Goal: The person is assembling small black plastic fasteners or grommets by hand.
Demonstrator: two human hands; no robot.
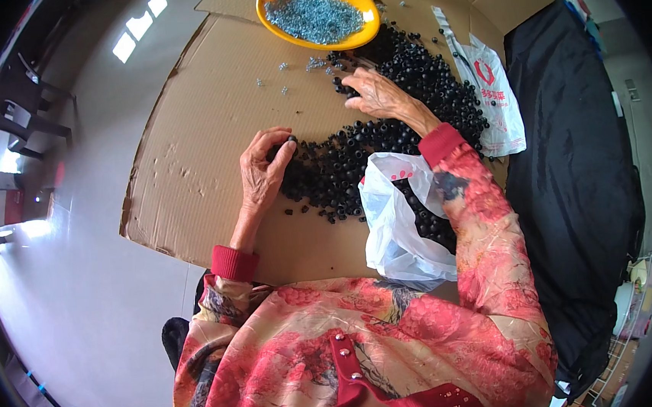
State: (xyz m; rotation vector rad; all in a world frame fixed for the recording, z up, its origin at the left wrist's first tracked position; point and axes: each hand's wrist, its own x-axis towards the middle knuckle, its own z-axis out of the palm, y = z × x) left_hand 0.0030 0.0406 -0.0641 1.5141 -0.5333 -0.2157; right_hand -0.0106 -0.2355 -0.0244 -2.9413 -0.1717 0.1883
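Observation:
Black round beads (pixel 349 152) lie in a wide loose heap on a sheet of cardboard. At the heap's left edge, my left hand (pixel 261 170) is closed, with a black bead (pixel 292 139) pinched between thumb and fingertip. Over the heap's far side reaches my right hand (pixel 383 96), its fingers stretched out and apart, their tips close to a few beads beside some small clear blue pieces (pixel 316 64). A yellow oval bowl (pixel 370 32) beyond my right hand holds many of these small blue pieces. Near my right forearm, an open white plastic bag (pixel 386 233) contains more black beads.
The cardboard (pixel 185 161) spreads under everything, its left edge above a grey floor (pixel 107 244). A flat white printed plastic bag (pixel 500 125) lies right of the heap, next to black cloth (pixel 569 184). A dark chair (pixel 20 113) stands far left.

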